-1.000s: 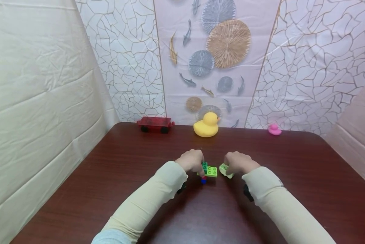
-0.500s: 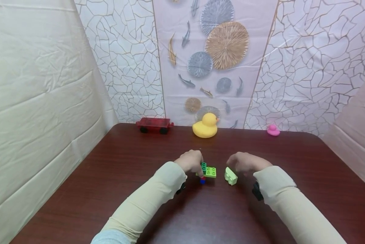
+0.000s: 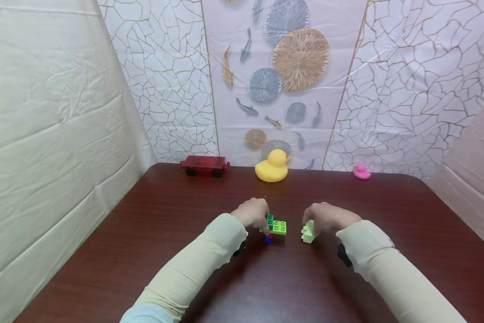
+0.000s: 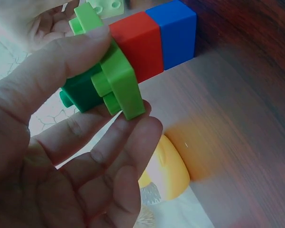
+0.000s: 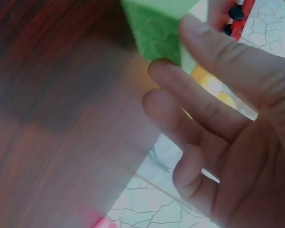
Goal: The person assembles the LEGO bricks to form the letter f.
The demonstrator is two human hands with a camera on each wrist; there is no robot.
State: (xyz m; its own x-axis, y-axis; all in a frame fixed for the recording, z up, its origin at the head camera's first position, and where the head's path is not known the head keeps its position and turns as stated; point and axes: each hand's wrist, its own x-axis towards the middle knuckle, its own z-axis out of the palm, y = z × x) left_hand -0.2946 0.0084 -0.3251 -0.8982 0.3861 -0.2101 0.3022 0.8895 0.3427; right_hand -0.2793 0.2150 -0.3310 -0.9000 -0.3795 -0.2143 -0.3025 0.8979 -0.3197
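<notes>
My left hand (image 3: 252, 213) pinches a small stack of toy building bricks between thumb and fingers, just over the table. The stack has a lime green studded plate (image 4: 118, 80), a dark green brick (image 4: 83, 90) on its studded side, and a red brick (image 4: 137, 45) with a blue brick (image 4: 176, 35) beyond it on the other side. To the right, my right hand (image 3: 327, 216) pinches a pale green brick (image 3: 307, 233) at thumb and index fingertip. Its studs point left toward the stack; its hollow underside shows in the right wrist view. A short gap separates the two.
Along the far edge of the dark wooden table (image 3: 242, 287) stand a red wheeled toy wagon (image 3: 204, 163), a yellow rubber duck (image 3: 272, 168) and a small pink duck (image 3: 362, 172). Patterned cloth (image 3: 177, 89) hangs behind, and pale cloth (image 3: 56, 134) lines the left side.
My right hand has shifted right, away from the stack, and turned the pale green brick so its studs face left. My left hand and its stack have stayed almost still.
</notes>
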